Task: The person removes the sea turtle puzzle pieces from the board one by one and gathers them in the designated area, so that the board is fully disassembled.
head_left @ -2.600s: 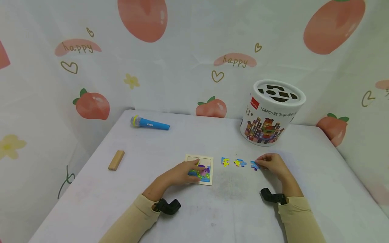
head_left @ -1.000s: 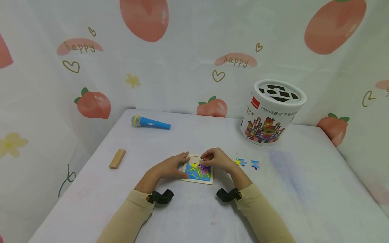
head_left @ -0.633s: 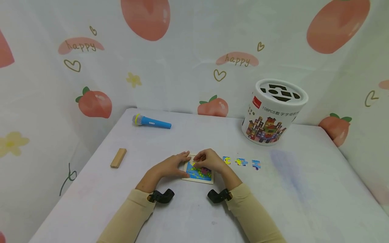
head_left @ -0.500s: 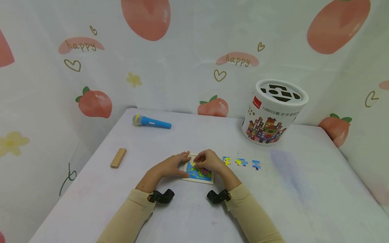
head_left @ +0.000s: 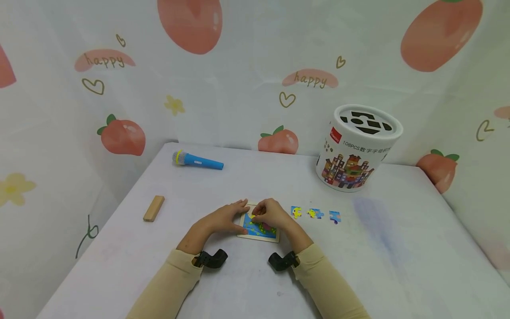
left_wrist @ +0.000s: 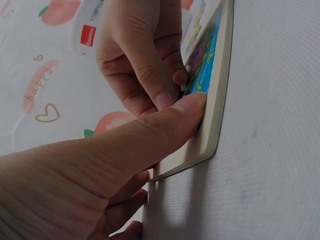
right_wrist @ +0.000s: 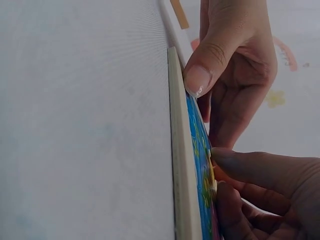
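Note:
A small wooden jigsaw puzzle board (head_left: 258, 236) with a blue sea picture lies on the table. My left hand (head_left: 224, 219) holds it by the left side, thumb on the near left corner and fingers at the far left edge. In the left wrist view that thumb (left_wrist: 187, 107) presses the board's rim. My right hand (head_left: 275, 214) is over the board, and its thumb and fingertips pinch a yellowish puzzle piece (right_wrist: 213, 175) at the picture's surface. Most of that piece is hidden by the fingers. Three loose puzzle pieces (head_left: 315, 213) lie in a row to the right.
Toward the back right stands a large white tub (head_left: 352, 153) with shape cutouts in its lid. A blue toy microphone (head_left: 199, 161) lies at the back left, and a wooden block (head_left: 153, 208) at the left. A printed cloth (head_left: 239, 88) hangs behind the table.
My right hand let go of the rightmost loose piece and moved left onto the board. The left hand shifted to the board's left side. In the last half second the right hand barely moved.

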Tool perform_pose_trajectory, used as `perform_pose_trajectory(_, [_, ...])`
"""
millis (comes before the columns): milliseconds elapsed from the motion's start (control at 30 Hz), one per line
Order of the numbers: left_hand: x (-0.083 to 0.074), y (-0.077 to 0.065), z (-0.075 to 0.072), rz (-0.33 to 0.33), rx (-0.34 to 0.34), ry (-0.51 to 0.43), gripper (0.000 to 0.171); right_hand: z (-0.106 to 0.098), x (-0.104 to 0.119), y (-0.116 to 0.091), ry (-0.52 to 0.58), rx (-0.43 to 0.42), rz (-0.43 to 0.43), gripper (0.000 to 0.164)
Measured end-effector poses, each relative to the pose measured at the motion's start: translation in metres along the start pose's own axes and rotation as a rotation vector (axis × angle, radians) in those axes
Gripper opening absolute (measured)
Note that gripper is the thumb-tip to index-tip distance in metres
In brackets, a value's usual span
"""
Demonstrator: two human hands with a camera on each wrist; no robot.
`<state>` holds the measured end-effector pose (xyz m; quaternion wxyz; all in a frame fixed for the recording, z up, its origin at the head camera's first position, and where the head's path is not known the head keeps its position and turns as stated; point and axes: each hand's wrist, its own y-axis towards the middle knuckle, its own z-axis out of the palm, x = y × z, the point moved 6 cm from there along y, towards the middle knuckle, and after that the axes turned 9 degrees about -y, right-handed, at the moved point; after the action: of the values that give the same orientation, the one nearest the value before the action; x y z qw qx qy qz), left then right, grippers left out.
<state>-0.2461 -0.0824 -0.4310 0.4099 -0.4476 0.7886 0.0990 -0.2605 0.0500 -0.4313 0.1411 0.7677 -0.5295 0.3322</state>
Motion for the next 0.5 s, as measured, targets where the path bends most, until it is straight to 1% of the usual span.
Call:
perform_pose_trajectory(233, [-0.0006, -0.0005, 0.0001, -0.001, 0.0, -0.006, 0.073, 0.0013, 0.002, -0.0002, -0.016, 0.003, -0.027, 0.013])
perform_pose_trajectory(500, [0.0015, -0.0001, 0.0003, 0.002, -0.001, 0.005, 0.073, 0.0011, 0.0035, -0.0004, -0.017, 0.009, -0.022, 0.011])
